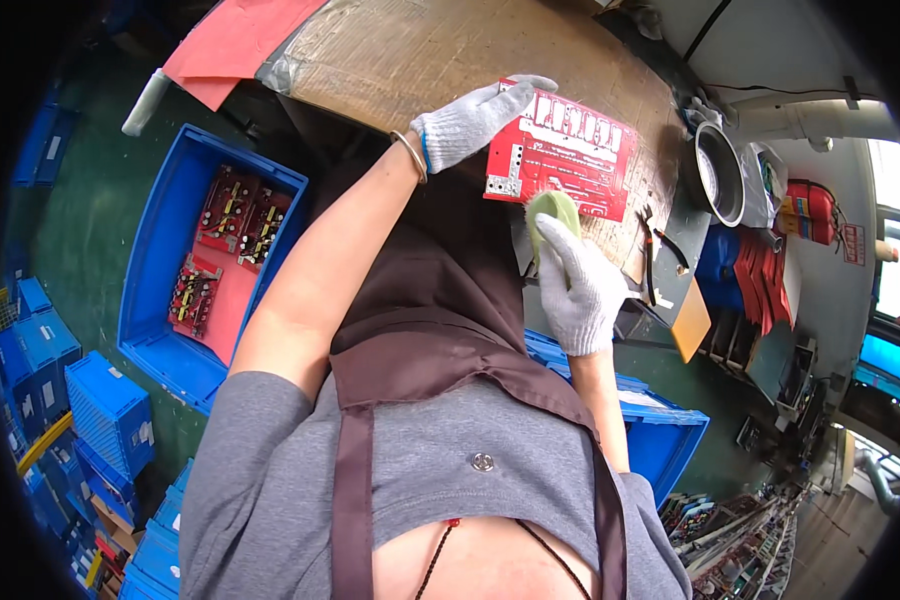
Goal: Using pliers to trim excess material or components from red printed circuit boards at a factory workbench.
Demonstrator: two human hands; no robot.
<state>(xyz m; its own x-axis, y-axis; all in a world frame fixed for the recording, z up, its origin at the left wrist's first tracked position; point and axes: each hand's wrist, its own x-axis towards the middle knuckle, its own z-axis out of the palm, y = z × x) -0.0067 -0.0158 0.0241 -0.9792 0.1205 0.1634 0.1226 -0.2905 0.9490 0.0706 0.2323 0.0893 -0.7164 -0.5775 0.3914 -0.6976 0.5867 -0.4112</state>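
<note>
My left hand (465, 130), in a white knit glove, grips a red circuit board (610, 180) by its left end. The board is tilted up over the bench's near edge, its soldered side with white pads and silver tracks in sight. A pale green brush (558, 207) is closed in my gloved right hand (582, 295). Its bristles are at the board's lower edge; whether they touch it I cannot tell. To the right of the board, black-handled pliers (652, 255) with an orange part lie on the bench.
Brown cardboard covers the bench (400, 60). At its right end stands a round metal bowl (719, 175). On my left, a blue crate (145, 300) holds several red circuit boards (195, 295) with parts on them. Red sheets (240, 45) hang over the bench's far left corner.
</note>
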